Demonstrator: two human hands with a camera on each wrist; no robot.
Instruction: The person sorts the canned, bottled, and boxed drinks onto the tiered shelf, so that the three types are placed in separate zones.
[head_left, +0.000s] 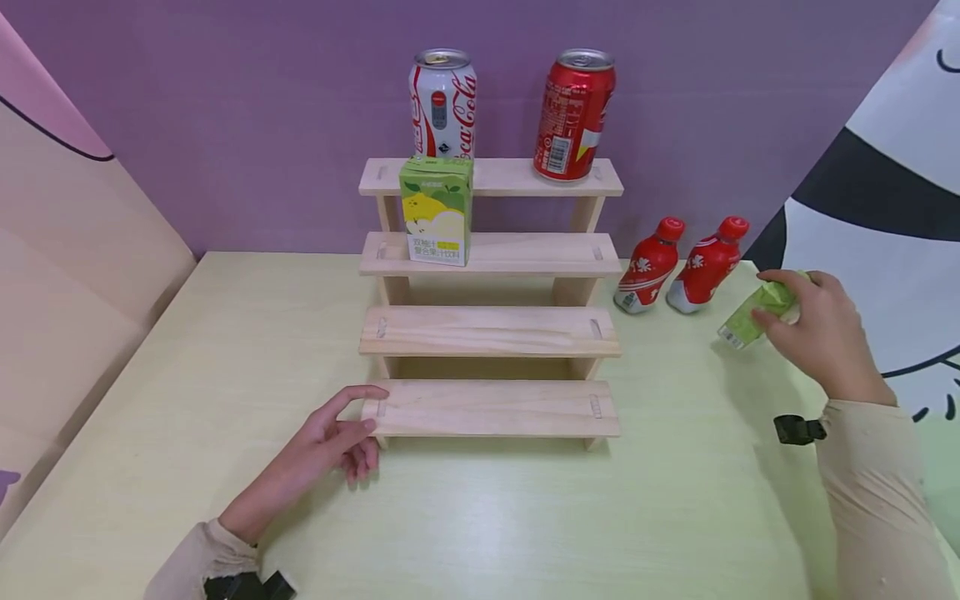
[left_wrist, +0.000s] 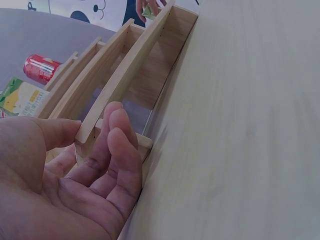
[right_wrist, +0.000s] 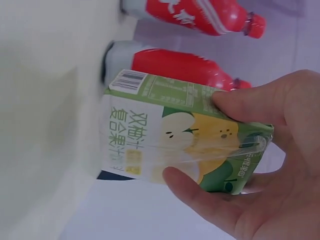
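Where the second carton (head_left: pixel 437 212) stands on the rack (head_left: pixel 491 329), at the left of the third step up, it hides the foot of the white can (head_left: pixel 444 108) behind it. Fingers cover part of the held carton (head_left: pixel 744 323) in the head view, and the right sleeve (head_left: pixel 862 483) and left sleeve (head_left: pixel 198 562) run off the bottom edge. Seen from the left wrist, the second carton is cut by the left edge and the right hand (head_left: pixel 828 333) is a small, cropped patch at the top. From the right wrist, one bottle is cropped and the other lies partly behind the held carton.

With its forearm rising from the lower right, the right hand reaches over the table (head_left: pixel 480 525), just right of the right bottle (head_left: pixel 703 271) and the left bottle (head_left: pixel 647 271). Its thumb and fingers pinch the held carton from opposite sides, parted by the box's thickness. That carton tilts, lower end toward the rack; whether it touches the table I cannot tell.

Coming from the lower left, the left hand (head_left: pixel 322 446) grips the left end of the rack's lowest step, index finger on top, thumb at the edge, the remaining fingers curled loosely below. On the top step, the red can (head_left: pixel 575 117) stands at the right.
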